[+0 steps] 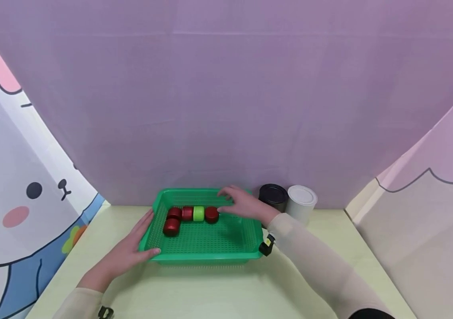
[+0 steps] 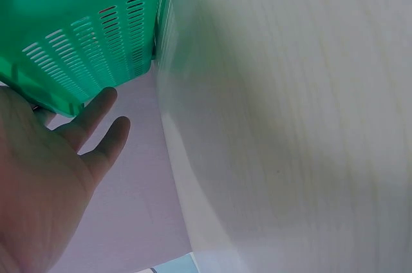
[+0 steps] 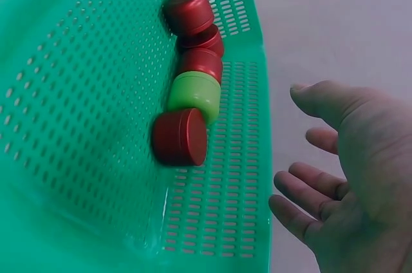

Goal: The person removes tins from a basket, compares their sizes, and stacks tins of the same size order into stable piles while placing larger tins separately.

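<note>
A green plastic basket (image 1: 210, 256) with slotted walls stands on the table. Inside, towards its back left, are several small red cylindrical tins (image 1: 171, 227) and one light green tin (image 1: 199, 213); the rightmost red tin (image 3: 180, 138) has its flat end turned to the side. My left hand (image 1: 130, 248) rests against the basket's left side, fingers straight along the rim and thumb at the front left corner. Two of its fingers (image 2: 106, 147) stretch out below the rim in the left wrist view. Over the basket's back right part hovers my right hand (image 1: 246, 204), fingers loosely bent and holding nothing.
Just right of the basket, a black lidded can (image 1: 273, 195) and a white lidded can (image 1: 302, 201) stand side by side, the black one partly behind my right wrist. A purple cloth wall (image 1: 226, 110) rises behind the table (image 1: 194, 292), with printed panels on both sides.
</note>
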`<state>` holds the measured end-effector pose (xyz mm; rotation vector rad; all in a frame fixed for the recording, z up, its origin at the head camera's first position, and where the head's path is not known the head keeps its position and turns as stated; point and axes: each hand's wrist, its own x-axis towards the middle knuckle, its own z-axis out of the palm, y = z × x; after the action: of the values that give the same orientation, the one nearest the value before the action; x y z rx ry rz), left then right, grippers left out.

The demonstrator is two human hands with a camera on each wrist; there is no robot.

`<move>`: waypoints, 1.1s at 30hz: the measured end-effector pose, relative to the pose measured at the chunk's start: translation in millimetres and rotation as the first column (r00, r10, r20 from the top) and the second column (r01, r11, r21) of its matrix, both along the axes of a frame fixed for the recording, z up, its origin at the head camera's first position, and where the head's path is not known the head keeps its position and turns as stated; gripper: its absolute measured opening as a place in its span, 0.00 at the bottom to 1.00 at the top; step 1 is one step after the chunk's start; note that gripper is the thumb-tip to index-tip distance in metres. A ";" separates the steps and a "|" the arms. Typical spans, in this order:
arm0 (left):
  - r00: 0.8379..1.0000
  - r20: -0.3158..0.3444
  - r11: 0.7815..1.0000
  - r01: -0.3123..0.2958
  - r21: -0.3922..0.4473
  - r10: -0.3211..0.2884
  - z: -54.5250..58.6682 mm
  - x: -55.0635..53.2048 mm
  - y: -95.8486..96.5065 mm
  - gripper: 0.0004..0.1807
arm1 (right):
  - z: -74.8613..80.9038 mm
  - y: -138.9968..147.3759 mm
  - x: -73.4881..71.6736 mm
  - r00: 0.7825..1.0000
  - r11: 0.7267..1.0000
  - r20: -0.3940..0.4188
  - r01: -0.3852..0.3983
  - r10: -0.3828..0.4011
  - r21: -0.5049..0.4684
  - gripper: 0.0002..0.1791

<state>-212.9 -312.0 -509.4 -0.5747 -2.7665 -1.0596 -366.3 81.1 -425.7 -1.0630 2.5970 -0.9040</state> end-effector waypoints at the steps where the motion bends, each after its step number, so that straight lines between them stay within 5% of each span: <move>1: 1.000 0.000 1.000 0.001 0.000 -0.001 0.8 0.6 0.3 0.60 | -1.4 -2.7 -2.2 1.000 1.000 0.001 0.001 -0.001 0.003 0.32; 19: 1.000 0.007 1.000 -0.011 -0.002 0.011 -8.1 -3.4 -1.2 0.60 | -34.2 -35.8 -27.3 1.000 0.999 0.020 -0.008 0.007 0.051 0.34; 33: 1.000 -0.003 1.000 -0.005 0.005 0.005 -7.8 -4.2 -1.9 0.60 | -51.2 -35.4 -31.3 0.998 0.998 0.056 -0.008 0.004 0.062 0.32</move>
<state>-217.1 -313.8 -517.2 -0.5676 -2.7611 -1.0633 -397.6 45.7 -476.9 -1.0144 2.5574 -0.8336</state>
